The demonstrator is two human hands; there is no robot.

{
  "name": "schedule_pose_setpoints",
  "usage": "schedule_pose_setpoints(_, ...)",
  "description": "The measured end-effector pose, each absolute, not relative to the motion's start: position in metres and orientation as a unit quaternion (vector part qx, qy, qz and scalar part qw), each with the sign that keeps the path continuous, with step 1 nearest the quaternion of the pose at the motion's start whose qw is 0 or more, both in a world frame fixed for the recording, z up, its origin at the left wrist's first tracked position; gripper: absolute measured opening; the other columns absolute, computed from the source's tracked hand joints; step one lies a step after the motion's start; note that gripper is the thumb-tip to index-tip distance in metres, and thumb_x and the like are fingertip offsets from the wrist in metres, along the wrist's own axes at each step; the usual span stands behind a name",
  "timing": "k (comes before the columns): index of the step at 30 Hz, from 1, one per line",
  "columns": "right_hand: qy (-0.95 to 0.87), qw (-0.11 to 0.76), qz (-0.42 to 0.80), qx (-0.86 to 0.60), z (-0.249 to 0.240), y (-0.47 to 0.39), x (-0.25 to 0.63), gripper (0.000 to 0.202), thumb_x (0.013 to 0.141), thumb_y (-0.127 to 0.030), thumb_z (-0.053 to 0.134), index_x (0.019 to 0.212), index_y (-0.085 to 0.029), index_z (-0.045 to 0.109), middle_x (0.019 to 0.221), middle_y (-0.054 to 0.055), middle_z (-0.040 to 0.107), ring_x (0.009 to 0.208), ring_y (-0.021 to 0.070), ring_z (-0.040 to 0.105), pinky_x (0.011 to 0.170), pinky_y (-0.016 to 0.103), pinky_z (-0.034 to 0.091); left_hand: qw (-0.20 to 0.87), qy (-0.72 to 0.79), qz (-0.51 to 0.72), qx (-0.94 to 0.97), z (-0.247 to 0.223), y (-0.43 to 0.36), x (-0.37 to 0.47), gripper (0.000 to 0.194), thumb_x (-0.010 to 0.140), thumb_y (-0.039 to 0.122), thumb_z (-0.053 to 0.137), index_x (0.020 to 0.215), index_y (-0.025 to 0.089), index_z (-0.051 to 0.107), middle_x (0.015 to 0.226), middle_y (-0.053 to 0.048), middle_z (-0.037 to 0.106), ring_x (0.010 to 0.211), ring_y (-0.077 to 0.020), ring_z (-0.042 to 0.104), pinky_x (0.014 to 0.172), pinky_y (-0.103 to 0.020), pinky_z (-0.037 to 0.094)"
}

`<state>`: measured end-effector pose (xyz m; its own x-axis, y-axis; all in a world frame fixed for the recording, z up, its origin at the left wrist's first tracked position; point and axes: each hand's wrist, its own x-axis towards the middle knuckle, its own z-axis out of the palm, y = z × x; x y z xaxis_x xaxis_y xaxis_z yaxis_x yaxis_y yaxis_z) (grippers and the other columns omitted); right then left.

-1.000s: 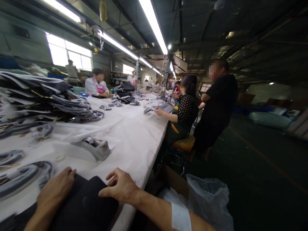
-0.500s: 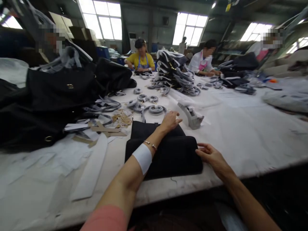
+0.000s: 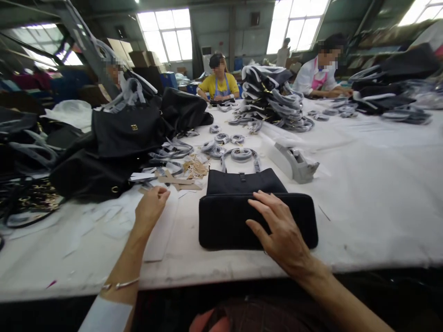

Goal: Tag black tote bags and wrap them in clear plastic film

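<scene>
A black bag [image 3: 221, 226] lies on the white table [image 3: 363, 203], its flat bottom panel facing me and its wrapped handle stretched out behind. My right hand [image 3: 277, 228] rests on that panel with the fingers spread. To the left of the bag, my left hand [image 3: 151, 206] hovers over a white strip [image 3: 161, 240]; its fingertips are pressed together, and whatever is between them is too small to make out. A grey tape dispenser [image 3: 294, 163] stands behind the bag on the right.
Black bags [image 3: 121, 133] are heaped at the left. Tan strips and tags [image 3: 180, 181] lie beside wrapped coiled straps [image 3: 212, 148]. More bags are stacked [image 3: 266, 97] farther back. Two people [image 3: 218, 83] work across the table, with another partly hidden at the left.
My left hand has moved from above the bag to its left side. My right hand has gone from the bag's right edge onto its panel. The view has turned left.
</scene>
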<state>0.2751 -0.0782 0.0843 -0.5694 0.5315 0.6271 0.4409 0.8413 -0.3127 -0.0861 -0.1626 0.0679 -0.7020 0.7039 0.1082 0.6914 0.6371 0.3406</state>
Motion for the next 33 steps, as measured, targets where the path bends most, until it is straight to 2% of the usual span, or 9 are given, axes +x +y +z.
schedule_pose_setpoints(4, -0.908, 0.323, 0.024, -0.266, 0.074, -0.064, 0.234, 0.038, 0.093, -0.036, 0.053, 0.125, -0.017, 0.056, 0.129, 0.013, 0.058, 0.122, 0.027, 0.05, 0.107, 0.046, 0.031, 0.054, 0.913, 0.122, 0.385, 0.053, -0.186, -0.078, 0.039, 0.082, 0.051, 0.051, 0.104, 0.019, 0.059, 0.112, -0.01, 0.065, 0.102, -0.0264, 0.06, 0.081, -0.033, 0.044)
schedule_pose_setpoints(8, -0.909, 0.272, -0.019, -0.315, 0.059, -0.039, 0.217, 0.039, 0.093, -0.047, 0.05, 0.111, -0.015, 0.064, 0.095, 0.012, 0.069, 0.09, 0.0246, 0.058, 0.085, 0.039, 0.036, 0.034, 0.913, 0.135, 0.383, 0.044, -0.182, -0.069, 0.054, 0.079, 0.047, 0.057, 0.121, 0.015, 0.051, 0.114, -0.013, 0.062, 0.106, -0.0267, 0.058, 0.087, -0.033, 0.043)
schedule_pose_setpoints(10, -0.908, 0.264, -0.022, -0.324, 0.057, -0.03, 0.219, 0.039, 0.095, -0.048, 0.044, 0.096, -0.016, 0.068, 0.081, 0.009, 0.067, 0.078, 0.0213, 0.056, 0.076, 0.035, 0.032, 0.051, 0.913, 0.156, 0.374, 0.044, -0.178, -0.069, 0.05, 0.078, 0.045, 0.057, 0.119, 0.016, 0.053, 0.109, -0.011, 0.063, 0.101, -0.0255, 0.06, 0.083, -0.032, 0.044)
schedule_pose_setpoints(13, -0.911, 0.278, -0.01, -0.304, 0.059, -0.02, 0.236, 0.042, 0.099, -0.043, 0.038, 0.08, -0.017, 0.065, 0.073, 0.005, 0.064, 0.072, 0.0173, 0.054, 0.073, 0.032, 0.029, 0.082, 0.907, 0.189, 0.368, 0.052, -0.177, -0.069, 0.036, 0.077, 0.04, 0.056, 0.103, 0.016, 0.059, 0.093, -0.007, 0.064, 0.087, -0.0231, 0.062, 0.075, -0.031, 0.045)
schedule_pose_setpoints(19, -0.913, 0.306, -0.015, -0.271, 0.065, 0.005, 0.301, 0.045, 0.099, -0.037, 0.041, 0.06, -0.018, 0.053, 0.058, 0.001, 0.054, 0.058, 0.0132, 0.047, 0.067, 0.03, 0.03, 0.145, 0.82, 0.368, 0.414, 0.081, -0.186, -0.048, 0.03, 0.072, 0.043, 0.06, 0.09, 0.019, 0.057, 0.088, -0.002, 0.065, 0.078, -0.0193, 0.062, 0.071, -0.029, 0.048)
schedule_pose_setpoints(22, -0.916, 0.293, -0.022, -0.273, 0.065, 0.016, 0.323, 0.045, 0.098, -0.036, 0.042, 0.057, -0.019, 0.049, 0.055, 0.0, 0.051, 0.056, 0.013, 0.045, 0.067, 0.03, 0.032, 0.213, 0.732, 0.513, 0.395, 0.092, -0.181, -0.03, 0.039, 0.071, 0.042, 0.066, 0.101, 0.02, 0.054, 0.085, -0.001, 0.064, 0.074, -0.0177, 0.063, 0.064, -0.026, 0.05)
schedule_pose_setpoints(26, -0.925, 0.265, -0.004, -0.273, 0.064, 0.021, 0.331, 0.038, 0.098, -0.035, 0.044, 0.065, -0.019, 0.056, 0.063, 0.001, 0.059, 0.063, 0.0149, 0.052, 0.072, 0.032, 0.035, 0.3, 0.609, 0.649, 0.344, 0.092, -0.164, -0.004, 0.057, 0.071, 0.033, 0.067, 0.124, 0.022, 0.046, 0.085, 0.0, 0.064, 0.067, -0.0134, 0.061, 0.06, -0.022, 0.049)
schedule_pose_setpoints(29, -0.915, 0.281, 0.027, -0.289, 0.066, 0.016, 0.331, 0.029, 0.096, -0.034, 0.047, 0.077, -0.019, 0.063, 0.074, 0.003, 0.066, 0.072, 0.0167, 0.057, 0.077, 0.033, 0.037, 0.331, 0.61, 0.609, 0.385, 0.088, -0.156, 0.011, 0.055, 0.074, 0.031, 0.061, 0.127, 0.02, 0.049, 0.094, -0.003, 0.067, 0.076, -0.0157, 0.063, 0.067, -0.025, 0.05)
schedule_pose_setpoints(33, -0.889, 0.333, 0.05, -0.309, 0.074, 0.0, 0.327, 0.02, 0.094, -0.032, 0.052, 0.086, -0.021, 0.065, 0.084, 0.004, 0.068, 0.081, 0.0196, 0.059, 0.082, 0.036, 0.04, 0.296, 0.671, 0.38, 0.564, 0.085, -0.152, 0.023, 0.038, 0.081, 0.031, 0.053, 0.116, 0.022, 0.064, 0.111, -0.006, 0.068, 0.099, -0.0225, 0.062, 0.09, -0.033, 0.046)
